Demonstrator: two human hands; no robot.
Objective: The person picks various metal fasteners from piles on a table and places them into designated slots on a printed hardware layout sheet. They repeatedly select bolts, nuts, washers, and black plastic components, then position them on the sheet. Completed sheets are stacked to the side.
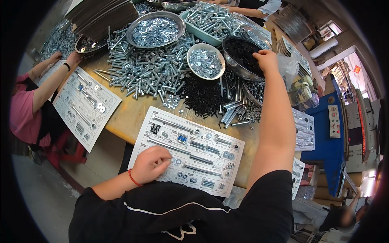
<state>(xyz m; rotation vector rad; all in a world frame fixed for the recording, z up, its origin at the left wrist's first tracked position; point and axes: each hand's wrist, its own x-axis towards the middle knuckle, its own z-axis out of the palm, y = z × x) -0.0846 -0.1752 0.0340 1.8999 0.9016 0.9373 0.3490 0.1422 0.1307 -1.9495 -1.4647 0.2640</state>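
The right hand (pixel 267 61), fingers bunched, dips into a bowl (pixel 245 73) of black parts (pixel 240 52) at its nine o'clock — what it holds I cannot tell. The left hand (pixel 151 166), half-curled, seemingly empty, overlaps a printed sheet (pixel 238 146) toward two. Bolts (pixel 144 75) heap the tabletop (pixel 123 126) at eleven; blue machine (pixel 322 164), three.

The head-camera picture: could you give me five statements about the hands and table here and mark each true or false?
1. The left hand is over a printed sheet. True.
2. The right hand is at a metal bowl of black pieces. True.
3. Both wrists are bare. False: a red band circles the left one.
4. Every bowl holds bolts. False: the white bowl holds washers.
5. Small black screws lie loose on the table. True.
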